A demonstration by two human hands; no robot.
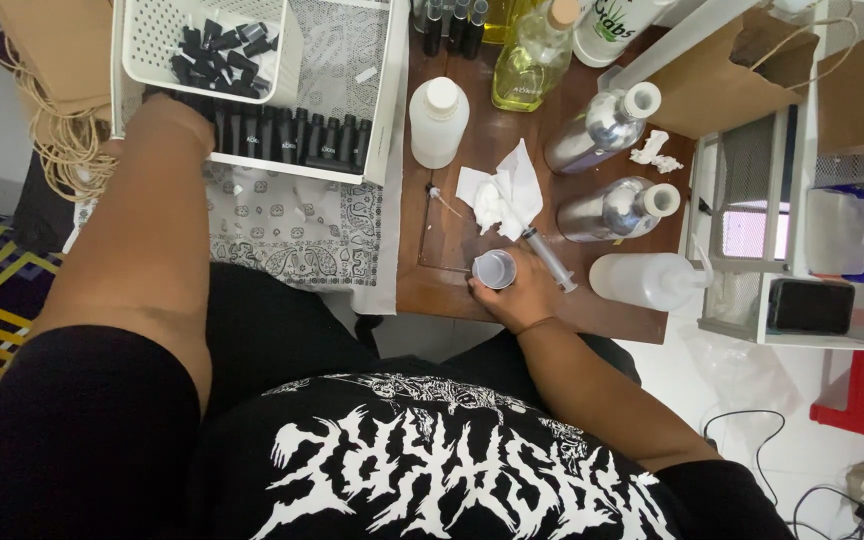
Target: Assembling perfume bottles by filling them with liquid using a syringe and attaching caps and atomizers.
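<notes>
My right hand (520, 296) grips a small clear plastic cup (494, 268) at the near edge of the wooden table (432, 240). A syringe (549, 258) lies just right of the cup, beside crumpled white tissue (500, 198). My left hand (167, 118) reaches into a white tray (377, 110), touching a row of small black bottles (302, 138); its fingers are hidden. A white perforated basket (152, 40) with several black caps (222, 55) sits in the same tray.
A white plastic bottle (438, 120), a yellow oil bottle (532, 60), two silver bottles (604, 125) (617, 208) and a lying white squeeze bottle (647, 280) crowd the table. A white rack (802, 190) stands right, brown paper bags behind. A patterned cloth (292, 225) lies under the tray.
</notes>
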